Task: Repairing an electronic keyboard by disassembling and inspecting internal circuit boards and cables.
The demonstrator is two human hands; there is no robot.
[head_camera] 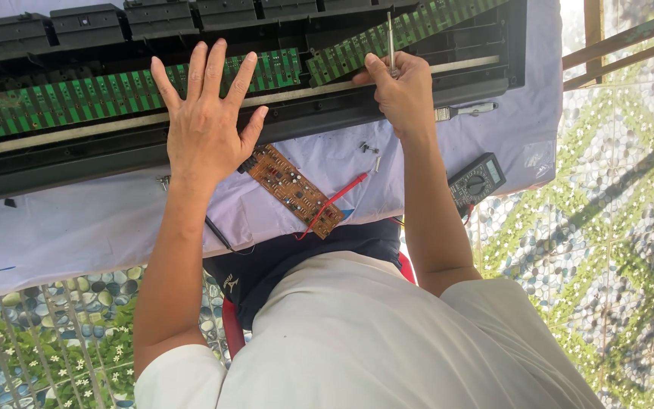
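My left hand lies flat with fingers spread on the long green circuit board inside an opened black keyboard case. My right hand grips a thin metal screwdriver, held upright with its tip at a second green board in the right part of the case. Both forearms reach up from my white shirt at the bottom of the view.
A white cloth covers the table. On it lie a brown circuit board, a red probe lead, a black multimeter, loose screws and a small tool. A patterned pebble floor lies to the right.
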